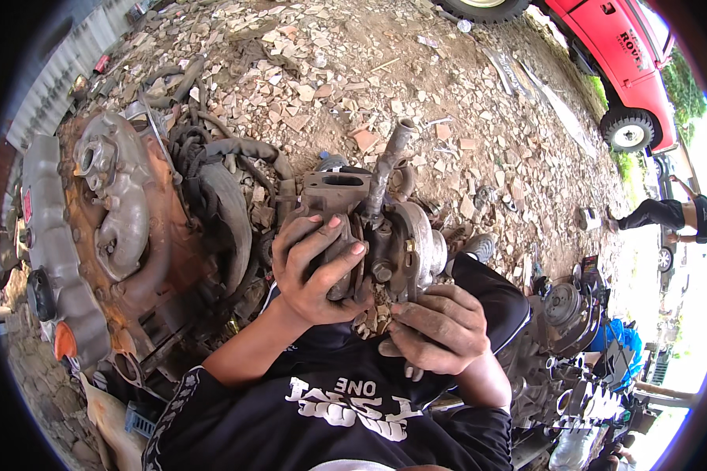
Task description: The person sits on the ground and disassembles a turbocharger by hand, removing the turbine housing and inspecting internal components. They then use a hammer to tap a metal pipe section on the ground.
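A greasy turbocharger (407,235) is held up over my lap, its flanged opening facing up and a metal pipe (386,169) rising from its middle. My left hand (316,271) grips the dark housing on its left side, fingers spread over the front. Close to the pale rounded housing (432,250) on its right, my right hand (440,330) is closed, fingers curled and thumb bent inward beneath the turbocharger. Whatever those fingers pinch is hidden by the hand itself.
A large engine (153,259) with a grey cover stands close on my left, hoses (228,212) beside it. Broken stone and tile rubble (306,86) covers the ground ahead. Metal parts (562,314) are heaped on the right. Farther off are a red vehicle (624,55) and a person (675,212).
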Demonstrator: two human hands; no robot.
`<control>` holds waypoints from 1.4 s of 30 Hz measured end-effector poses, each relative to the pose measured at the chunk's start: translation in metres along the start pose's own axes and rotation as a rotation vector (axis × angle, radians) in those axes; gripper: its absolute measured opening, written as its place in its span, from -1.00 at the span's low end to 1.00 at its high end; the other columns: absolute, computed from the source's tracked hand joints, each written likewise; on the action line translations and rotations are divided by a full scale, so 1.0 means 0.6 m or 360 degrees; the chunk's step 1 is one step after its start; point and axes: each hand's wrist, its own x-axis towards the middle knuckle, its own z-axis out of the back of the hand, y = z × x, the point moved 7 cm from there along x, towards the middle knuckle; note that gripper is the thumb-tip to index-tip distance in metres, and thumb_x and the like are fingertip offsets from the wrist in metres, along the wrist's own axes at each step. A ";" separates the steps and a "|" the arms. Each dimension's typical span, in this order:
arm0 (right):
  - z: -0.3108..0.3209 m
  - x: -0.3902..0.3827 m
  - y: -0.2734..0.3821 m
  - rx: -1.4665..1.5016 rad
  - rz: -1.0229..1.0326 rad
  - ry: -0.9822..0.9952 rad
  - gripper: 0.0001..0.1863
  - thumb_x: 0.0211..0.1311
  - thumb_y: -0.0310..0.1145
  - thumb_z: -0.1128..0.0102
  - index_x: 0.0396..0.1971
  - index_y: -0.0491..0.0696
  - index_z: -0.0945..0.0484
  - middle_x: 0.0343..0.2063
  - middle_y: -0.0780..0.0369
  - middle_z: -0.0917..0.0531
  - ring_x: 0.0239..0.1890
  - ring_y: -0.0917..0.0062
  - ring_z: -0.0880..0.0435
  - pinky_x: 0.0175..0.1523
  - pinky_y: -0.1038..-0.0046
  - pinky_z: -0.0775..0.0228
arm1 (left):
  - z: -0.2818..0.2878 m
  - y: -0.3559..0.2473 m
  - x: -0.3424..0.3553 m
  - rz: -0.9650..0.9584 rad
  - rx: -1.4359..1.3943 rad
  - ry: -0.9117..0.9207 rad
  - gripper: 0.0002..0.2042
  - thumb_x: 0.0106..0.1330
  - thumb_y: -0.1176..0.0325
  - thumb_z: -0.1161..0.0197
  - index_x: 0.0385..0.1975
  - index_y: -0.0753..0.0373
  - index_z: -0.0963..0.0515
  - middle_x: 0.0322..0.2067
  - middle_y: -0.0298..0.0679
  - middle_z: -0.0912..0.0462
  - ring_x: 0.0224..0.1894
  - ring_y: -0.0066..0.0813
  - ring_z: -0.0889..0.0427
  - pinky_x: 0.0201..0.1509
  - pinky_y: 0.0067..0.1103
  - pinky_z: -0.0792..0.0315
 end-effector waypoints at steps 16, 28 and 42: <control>-0.043 -0.015 0.036 -0.0556 -0.0483 0.0142 -0.89 0.19 -0.15 -0.42 -0.34 0.23 -0.68 -0.07 0.39 -0.70 -0.16 0.51 -0.69 0.05 0.28 -0.46 | 0.002 -0.001 -0.005 -0.0002 -0.0012 0.0086 -0.55 0.14 -0.04 -0.42 0.00 0.02 -0.70 0.13 -0.16 -0.61 0.16 -0.06 -0.52 0.22 -0.13 -0.51; -0.020 0.060 -0.202 0.0968 -0.1766 0.0398 -0.63 0.61 -0.19 -0.09 -0.33 -0.18 -0.57 -0.52 0.24 -0.68 -0.55 0.64 -0.56 -0.42 0.51 -0.35 | -0.002 -0.009 -0.005 -0.0047 -0.0017 0.0025 -0.58 0.03 0.12 -0.42 -0.05 -0.02 -0.69 0.11 -0.17 -0.61 0.13 -0.06 -0.54 0.23 -0.11 -0.52; 0.038 -0.027 -0.115 0.1266 -0.0646 -0.0797 -0.70 0.59 -0.24 -0.06 -0.27 -0.16 -0.55 -0.42 0.08 -0.67 -0.38 0.32 -0.72 -0.27 0.34 -0.59 | 0.011 0.022 0.010 0.0016 -0.0012 0.0072 -0.55 0.19 0.12 -0.40 0.01 0.21 -0.55 0.05 0.06 -0.56 0.10 0.11 -0.53 0.20 -0.12 -0.44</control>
